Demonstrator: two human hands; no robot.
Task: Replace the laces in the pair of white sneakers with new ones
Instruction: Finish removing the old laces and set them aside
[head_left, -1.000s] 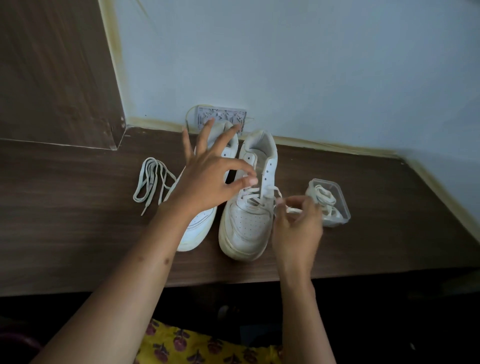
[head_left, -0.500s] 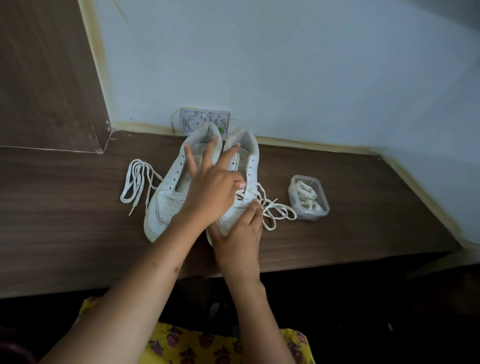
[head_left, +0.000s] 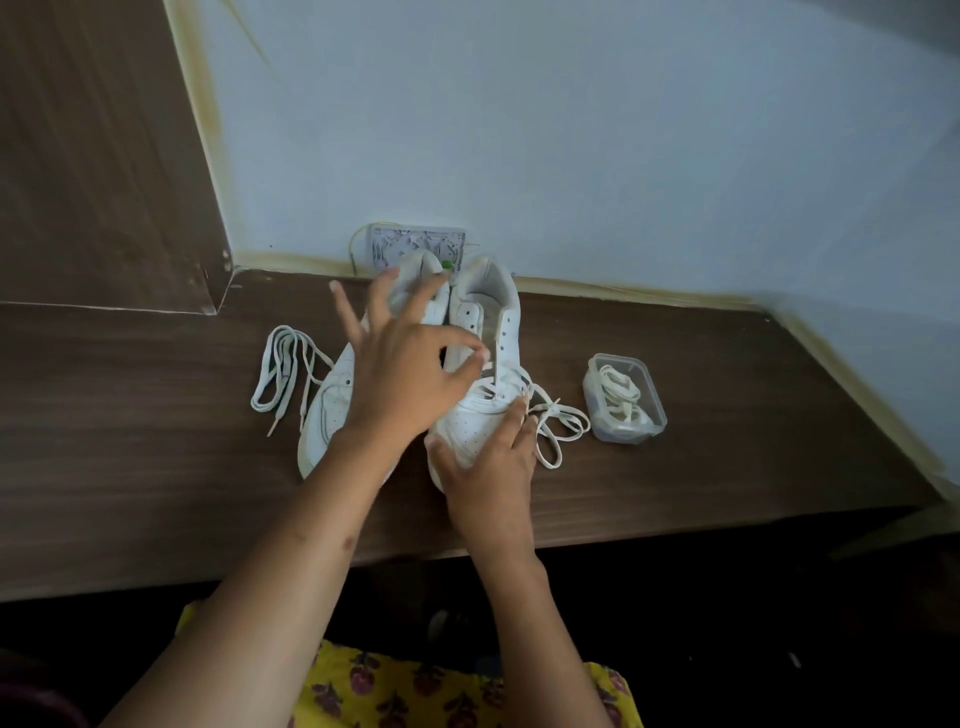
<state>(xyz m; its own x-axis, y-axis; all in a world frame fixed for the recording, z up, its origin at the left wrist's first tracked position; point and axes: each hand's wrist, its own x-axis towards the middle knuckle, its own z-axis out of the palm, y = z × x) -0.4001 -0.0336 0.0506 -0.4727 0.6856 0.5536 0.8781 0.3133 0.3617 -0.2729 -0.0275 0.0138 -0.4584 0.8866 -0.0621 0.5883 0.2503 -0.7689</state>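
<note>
Since a second ago our right hand (head_left: 488, 462) came onto the right sneaker (head_left: 480, 374) toe, fingers flat, while left fingers (head_left: 467, 358) pinch its lace (head_left: 550, 421), so unlacing continues.

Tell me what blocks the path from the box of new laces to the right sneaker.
Nothing solid does. Only the loose lace ends trailing from the right sneaker lie on the table between it and the box.

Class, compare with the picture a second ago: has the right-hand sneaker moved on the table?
Yes. The right-hand sneaker has slid left, away from the clear plastic box, and now sits against the left sneaker, closing the gap between them.
</note>
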